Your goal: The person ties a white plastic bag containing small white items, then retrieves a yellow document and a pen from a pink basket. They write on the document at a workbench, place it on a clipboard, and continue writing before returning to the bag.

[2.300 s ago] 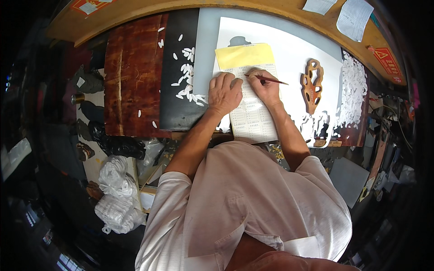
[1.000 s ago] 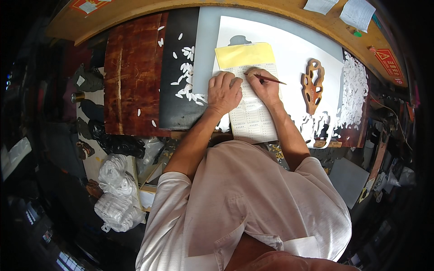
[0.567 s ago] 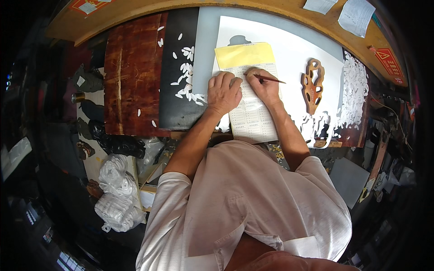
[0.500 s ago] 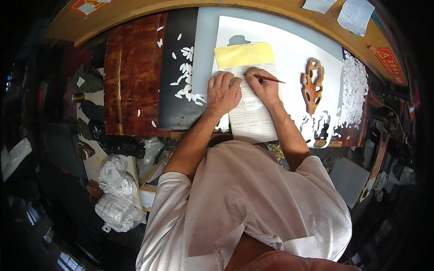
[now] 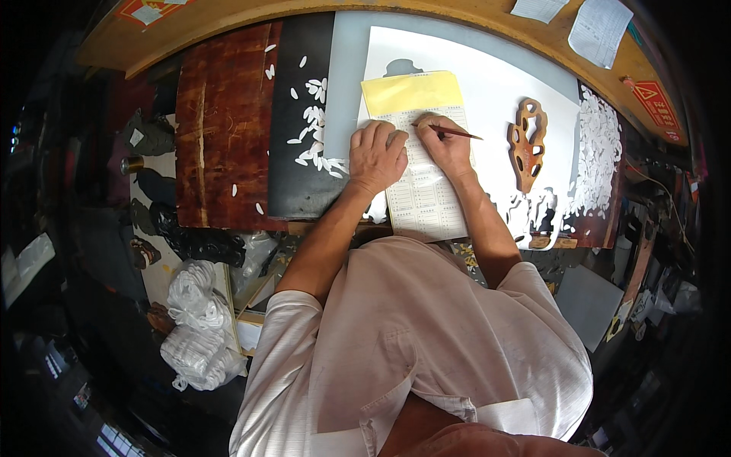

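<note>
A printed form sheet (image 5: 428, 199) with a yellow top section (image 5: 415, 93) lies on a large white sheet (image 5: 487, 84) on the bench. My left hand (image 5: 376, 156) rests on the form's left edge, palm down, with its fingers lying flat and a little bent. In my right hand (image 5: 445, 148) a slim dark red pen (image 5: 461, 132) is pinched, its tip touching or close to the form's upper part. To the right of that hand lies a brown cutting die (image 5: 527, 145) with several openings. Cut-out holes run along the white sheet's near edge.
Small white oval pieces (image 5: 312, 126) are scattered on a black board at left; many more (image 5: 598, 156) pile up at right. A reddish-brown board (image 5: 225, 126) covers the bench's left end. A yellowish beam (image 5: 251, 30) spans the far side. Bagged white bundles (image 5: 199, 335) stand at lower left.
</note>
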### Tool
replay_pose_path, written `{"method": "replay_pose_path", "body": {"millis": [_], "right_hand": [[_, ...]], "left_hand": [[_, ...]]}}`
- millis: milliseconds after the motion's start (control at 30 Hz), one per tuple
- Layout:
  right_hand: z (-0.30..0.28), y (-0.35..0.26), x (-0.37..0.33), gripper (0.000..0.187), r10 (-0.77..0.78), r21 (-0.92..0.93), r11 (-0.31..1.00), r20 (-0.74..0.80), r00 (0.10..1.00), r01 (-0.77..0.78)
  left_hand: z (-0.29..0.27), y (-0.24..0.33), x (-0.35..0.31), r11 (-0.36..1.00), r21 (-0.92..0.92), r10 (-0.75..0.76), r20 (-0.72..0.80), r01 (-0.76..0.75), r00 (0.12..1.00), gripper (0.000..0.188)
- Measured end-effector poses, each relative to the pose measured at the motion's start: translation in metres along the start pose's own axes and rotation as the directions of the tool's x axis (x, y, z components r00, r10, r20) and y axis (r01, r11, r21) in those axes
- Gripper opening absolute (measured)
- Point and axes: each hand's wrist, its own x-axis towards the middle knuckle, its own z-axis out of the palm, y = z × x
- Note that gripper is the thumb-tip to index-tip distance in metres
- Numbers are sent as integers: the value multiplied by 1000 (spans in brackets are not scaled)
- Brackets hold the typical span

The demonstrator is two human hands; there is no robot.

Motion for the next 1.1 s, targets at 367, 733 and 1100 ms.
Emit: {"method": "replay_pose_path", "body": {"millis": [367,733,1100], "right_hand": [[0,1,0,8,13,53,999,-48,999,-11],[0,2,1,10,32,30,999,-27,999,-32],[1,-1,2,10,16,29,999,-39,999,-15]], "left_hand": [[0,0,0,1000,-7,-3,9,3,1000,28],[-1,0,0,1000,-14,-11,26,11,1000,29],[-1,-1,0,1000,-12,-2,24,3,1000,29]]}}
